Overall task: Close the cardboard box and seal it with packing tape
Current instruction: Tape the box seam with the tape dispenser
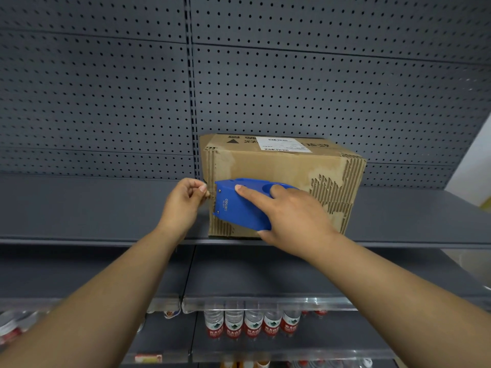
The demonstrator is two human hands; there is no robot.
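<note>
Grey pegboard backs a dark metal shelf (106, 208) at chest height, where the cardboard box (281, 171) sits with its flaps down and a white shipping label (281, 144) on its top face. Its front face is worn, the liner torn away to bare corrugation at both sides. The right hand (289, 216) wraps around a blue tape dispenser (239, 205), index finger laid along the body — probably to steady it against the box front. The left hand (186, 200) pinches something at the dispenser's cutter end, beside the box's left edge; this is likely the free end of the tape, though the strip itself is too clear to make out. Held so, the tape can be anchored before being drawn across. Bottled water (252, 325) lines the shelf below.
</note>
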